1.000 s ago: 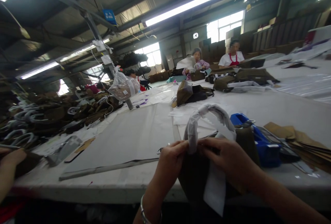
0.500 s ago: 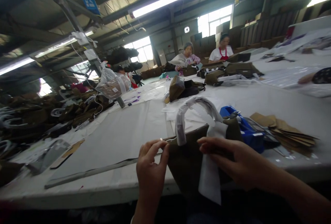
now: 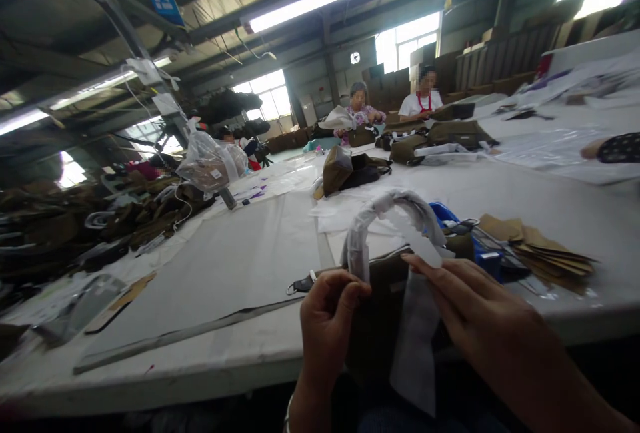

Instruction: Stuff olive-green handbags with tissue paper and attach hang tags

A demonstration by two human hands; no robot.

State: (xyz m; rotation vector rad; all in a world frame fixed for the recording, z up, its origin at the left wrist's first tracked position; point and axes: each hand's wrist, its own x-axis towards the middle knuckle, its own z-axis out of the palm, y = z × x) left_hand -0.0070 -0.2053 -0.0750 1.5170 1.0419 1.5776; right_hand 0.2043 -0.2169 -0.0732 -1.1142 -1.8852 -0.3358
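Observation:
A dark olive handbag (image 3: 375, 326) stands at the table's near edge, its arched handle (image 3: 357, 246) wrapped in pale, semi-clear material. My left hand (image 3: 327, 316) is closed, thumb and forefinger pinching the handle's left lower end where it meets the bag. Beside those fingers, a black tab with a metal ring (image 3: 294, 288) sticks out from the bag's left corner. My right hand (image 3: 480, 306) is closed at the right handle base, fingertips on a white wrapping strip (image 3: 415, 353) that hangs down the bag's front. The palm side of that hand is hidden.
Behind the bag lie a blue holder (image 3: 487, 263) and a fan of brown card pieces (image 3: 545, 249). More olive bags (image 3: 345, 169) rest farther back, near two seated people. Another person's hand (image 3: 595, 149) reaches in at right. A post with a plastic bag (image 3: 210, 159) rises at left.
My left hand has shifted right, from the bag's top corner to the handle's base, baring the ringed tab. My right hand has risen slightly along the white strip. The view has shifted a little.

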